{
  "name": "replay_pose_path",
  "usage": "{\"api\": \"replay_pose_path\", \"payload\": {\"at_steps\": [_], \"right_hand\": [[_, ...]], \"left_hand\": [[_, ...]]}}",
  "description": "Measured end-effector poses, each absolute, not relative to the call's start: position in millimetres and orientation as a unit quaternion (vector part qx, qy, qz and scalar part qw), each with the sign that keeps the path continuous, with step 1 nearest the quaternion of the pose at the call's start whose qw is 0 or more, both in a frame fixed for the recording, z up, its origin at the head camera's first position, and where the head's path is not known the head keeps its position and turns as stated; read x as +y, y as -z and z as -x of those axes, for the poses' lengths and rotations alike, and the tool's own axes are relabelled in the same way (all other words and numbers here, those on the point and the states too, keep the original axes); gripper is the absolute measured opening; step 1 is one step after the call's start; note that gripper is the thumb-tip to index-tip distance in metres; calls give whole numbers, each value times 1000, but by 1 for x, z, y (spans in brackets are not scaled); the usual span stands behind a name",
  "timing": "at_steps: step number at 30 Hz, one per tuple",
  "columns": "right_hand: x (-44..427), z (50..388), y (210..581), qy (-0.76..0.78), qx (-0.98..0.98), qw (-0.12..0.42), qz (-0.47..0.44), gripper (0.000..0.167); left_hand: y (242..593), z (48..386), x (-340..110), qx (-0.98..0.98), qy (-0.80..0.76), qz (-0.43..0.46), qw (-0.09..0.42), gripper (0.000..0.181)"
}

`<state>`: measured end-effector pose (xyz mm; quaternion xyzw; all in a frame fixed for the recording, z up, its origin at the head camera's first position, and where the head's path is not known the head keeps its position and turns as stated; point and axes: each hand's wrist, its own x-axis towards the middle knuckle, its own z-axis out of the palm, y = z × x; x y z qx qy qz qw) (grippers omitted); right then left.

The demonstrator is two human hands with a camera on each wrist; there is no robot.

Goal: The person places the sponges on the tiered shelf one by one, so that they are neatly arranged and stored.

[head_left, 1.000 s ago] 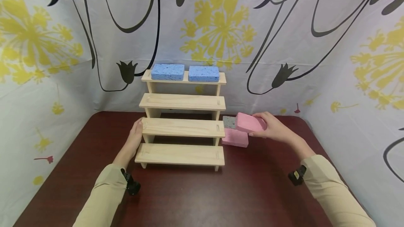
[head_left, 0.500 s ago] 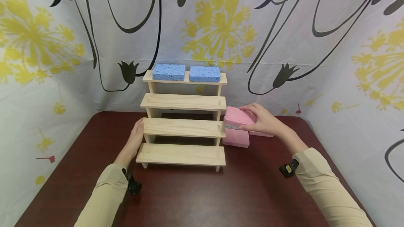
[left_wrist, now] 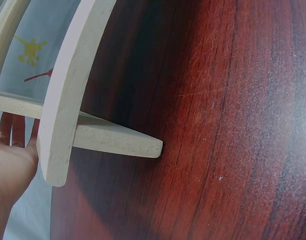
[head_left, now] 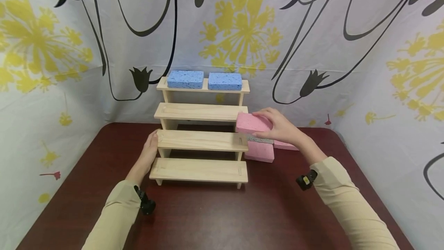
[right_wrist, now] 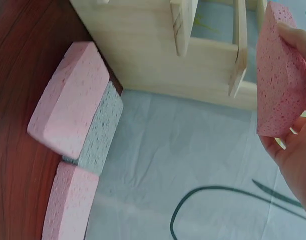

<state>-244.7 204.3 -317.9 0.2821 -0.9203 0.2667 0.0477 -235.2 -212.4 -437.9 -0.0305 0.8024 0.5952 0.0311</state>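
Observation:
My right hand (head_left: 282, 128) pinches a pink sponge (head_left: 253, 123) between thumb and fingers. It holds the sponge up at the right end of a stepped wooden shelf (head_left: 201, 140), by the second tier from the top. In the right wrist view the same pink sponge (right_wrist: 280, 80) is tilted on edge and apart from the sponges below. My left hand (head_left: 147, 151) rests against the shelf's left side, near the second tier from the bottom. In the left wrist view its fingers (left_wrist: 17, 127) look straight, partly hidden behind the wood. Two blue sponges (head_left: 185, 79) lie side by side on the top tier.
Right of the shelf, a pink sponge (head_left: 260, 153), a grey sponge (head_left: 260, 139) and another pink sponge (head_left: 286, 146) lie close together on the dark red-brown table (head_left: 208, 215). A patterned cloth (head_left: 312, 49) hangs behind and at both sides.
My right hand has carried the pink sponge left and up, from above the other sponges to the shelf's right end. My left hand stays at the shelf's side.

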Motion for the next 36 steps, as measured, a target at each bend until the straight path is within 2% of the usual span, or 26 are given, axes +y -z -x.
{"api": "replay_pose_path", "payload": {"at_steps": [15, 26, 36], "right_hand": [[145, 273, 317, -259, -909, 77, -317, 64], [107, 287, 311, -223, -910, 74, -342, 61], [67, 297, 308, -224, -913, 46, -337, 60]], "left_hand": [[438, 237, -214, 803, -594, 30, 24, 59], [440, 237, -210, 796, -604, 25, 20, 58], [440, 238, -213, 807, -590, 28, 23, 60]]}}
